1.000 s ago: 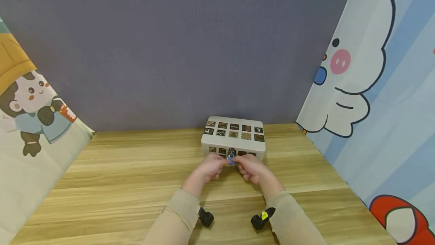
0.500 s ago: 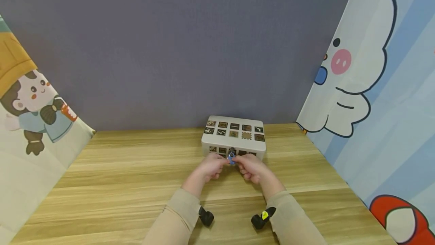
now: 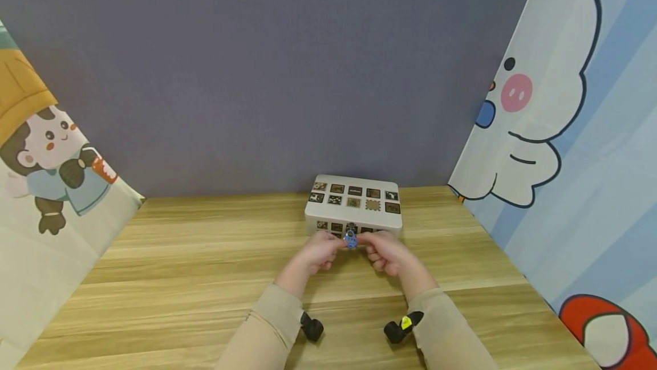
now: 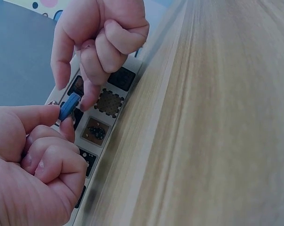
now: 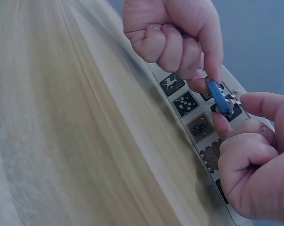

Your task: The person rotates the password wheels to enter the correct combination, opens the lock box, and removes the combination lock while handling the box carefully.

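Note:
A small blue padlock (image 3: 351, 239) hangs at the metal clasp on the front of a white box (image 3: 318, 214) printed with little square pictures. My left hand (image 3: 319, 250) pinches the padlock between thumb and index finger, its other fingers curled in. In the right wrist view the padlock (image 5: 219, 97) appears edge-on, with small light ridges along one side. My right hand (image 3: 386, 251) is just to its right, thumb and index finger spread apart. Its index fingertip (image 4: 89, 96) is close beside the padlock; whether it touches, I cannot tell. The remaining right fingers curl inward.
The box stands on a wood-grain table (image 3: 205, 279), close to a grey back panel (image 3: 256, 73). Cartoon-printed sheets flank the table at left (image 3: 51, 199) and right (image 3: 590, 187). Black wrist devices (image 3: 311, 328) sit at both sleeves.
My right hand has loosened its pinch and shifted slightly right, exposing more of the padlock's blue face. The left hand keeps its grip, and the box stays in place.

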`<state>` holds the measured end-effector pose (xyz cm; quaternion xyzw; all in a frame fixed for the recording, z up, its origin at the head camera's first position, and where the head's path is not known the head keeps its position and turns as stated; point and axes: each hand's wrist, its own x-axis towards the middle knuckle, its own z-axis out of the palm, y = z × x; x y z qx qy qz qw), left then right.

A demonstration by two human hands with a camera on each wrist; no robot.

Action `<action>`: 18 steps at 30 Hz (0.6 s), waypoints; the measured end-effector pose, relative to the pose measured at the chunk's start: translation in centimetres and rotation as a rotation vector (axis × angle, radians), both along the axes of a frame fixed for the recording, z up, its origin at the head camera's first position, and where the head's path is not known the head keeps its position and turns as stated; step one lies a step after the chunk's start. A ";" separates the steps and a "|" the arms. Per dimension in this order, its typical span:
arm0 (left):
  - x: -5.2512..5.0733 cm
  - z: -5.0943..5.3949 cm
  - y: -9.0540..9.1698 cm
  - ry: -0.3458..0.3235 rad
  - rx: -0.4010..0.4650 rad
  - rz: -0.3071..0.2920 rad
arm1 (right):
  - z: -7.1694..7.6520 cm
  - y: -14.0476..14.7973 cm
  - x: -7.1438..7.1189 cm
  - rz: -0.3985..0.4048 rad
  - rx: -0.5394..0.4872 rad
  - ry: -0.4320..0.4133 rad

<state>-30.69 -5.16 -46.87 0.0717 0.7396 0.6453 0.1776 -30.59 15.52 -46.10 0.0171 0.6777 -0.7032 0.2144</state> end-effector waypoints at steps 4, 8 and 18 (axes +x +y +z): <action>0.1 0.0 0.0 0.005 0.005 0.003 | 0.2 0.3 0.1 0.013 0.019 0.008; 0.0 -0.1 0.0 -0.003 0.003 0.002 | 0.3 0.4 0.1 0.017 0.046 0.018; -0.2 -0.1 0.0 -0.025 0.014 -0.006 | 0.5 -0.1 0.1 0.017 0.100 0.042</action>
